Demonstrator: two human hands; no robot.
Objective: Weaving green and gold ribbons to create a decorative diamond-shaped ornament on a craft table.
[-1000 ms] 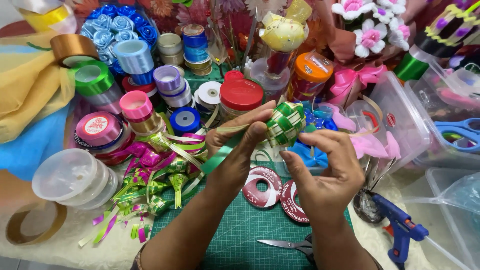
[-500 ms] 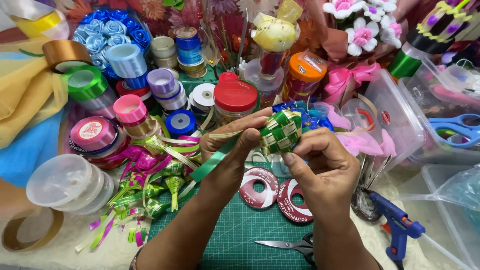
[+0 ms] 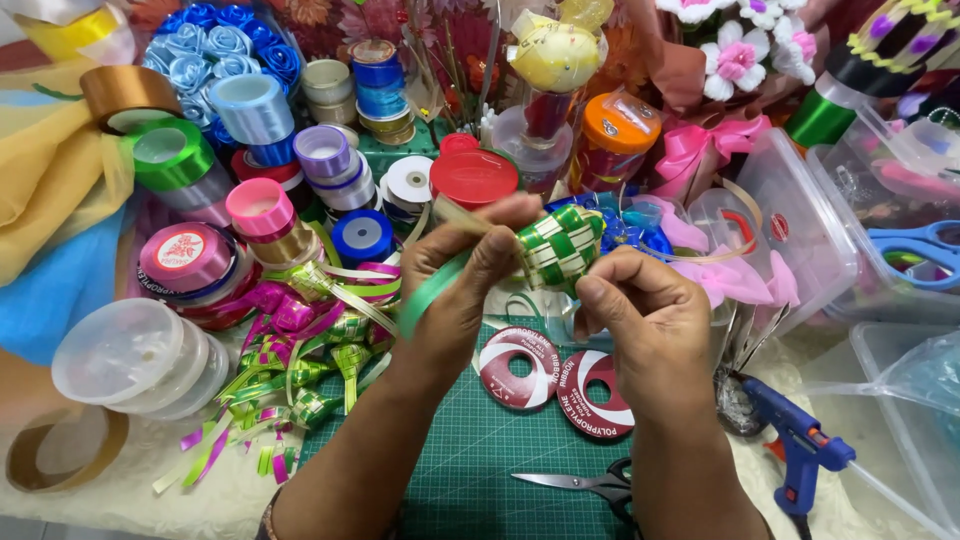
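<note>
Both my hands hold a small woven ribbon pouch (image 3: 560, 246), plaited from green and pale gold ribbon, above a green cutting mat (image 3: 490, 450). My left hand (image 3: 462, 275) pinches its left side, with a loose gold tail and a green ribbon tail (image 3: 428, 292) running out under the thumb. My right hand (image 3: 640, 310) grips the pouch's lower right corner with thumb and fingertips. Two flat ribbon spools (image 3: 560, 382) lie on the mat just under my hands.
Many ribbon rolls (image 3: 250, 205) crowd the left and back, with a pile of woven ribbon pieces (image 3: 300, 370). Black-handled scissors (image 3: 590, 485) lie at the mat's front, a blue glue gun (image 3: 795, 445) at the right, clear plastic boxes (image 3: 810, 225) beyond, a round clear tub (image 3: 135, 360) at the left.
The woven pouch has turned slightly between my fingers and my left thumb has shifted across the ribbon tails. My hands sit a little lower and nearer the mat's middle.
</note>
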